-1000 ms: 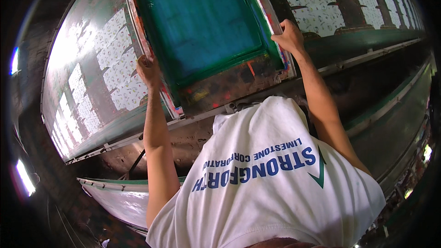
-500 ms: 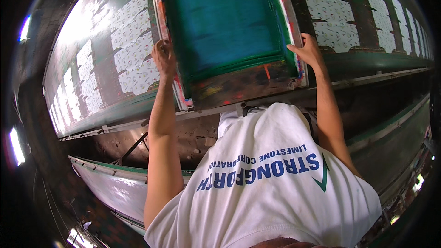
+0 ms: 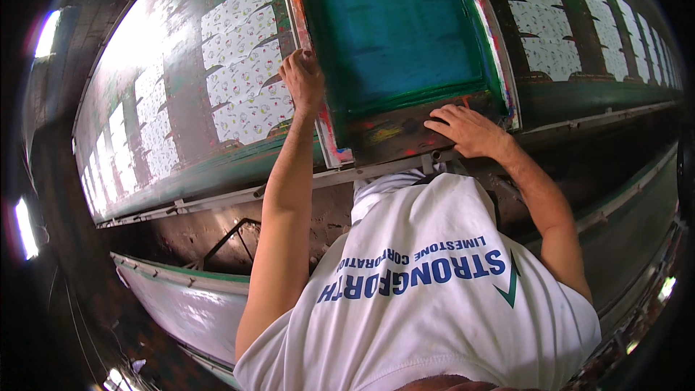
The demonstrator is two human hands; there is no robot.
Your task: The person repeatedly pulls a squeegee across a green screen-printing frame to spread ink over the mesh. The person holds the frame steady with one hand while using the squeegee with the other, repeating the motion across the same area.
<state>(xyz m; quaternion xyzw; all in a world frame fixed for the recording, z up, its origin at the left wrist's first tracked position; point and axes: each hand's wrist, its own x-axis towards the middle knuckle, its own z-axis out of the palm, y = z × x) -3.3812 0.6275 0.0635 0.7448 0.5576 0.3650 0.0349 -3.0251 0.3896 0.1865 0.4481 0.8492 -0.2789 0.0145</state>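
From where I stand, the frame [image 3: 498, 47] sits over the long desk [image 3: 190, 94], with patterned sheets [image 3: 242, 65] to its left and right. The left hand [image 3: 302, 78] has its fingers curled on the frame's left rail, gripping it. The right hand [image 3: 469, 132] is at the frame's near end, fingers loosely spread; I can't tell if they press. For good handling, I'd hold the frame level, guide both sides evenly and avoid its blue mesh [image 3: 394, 29].
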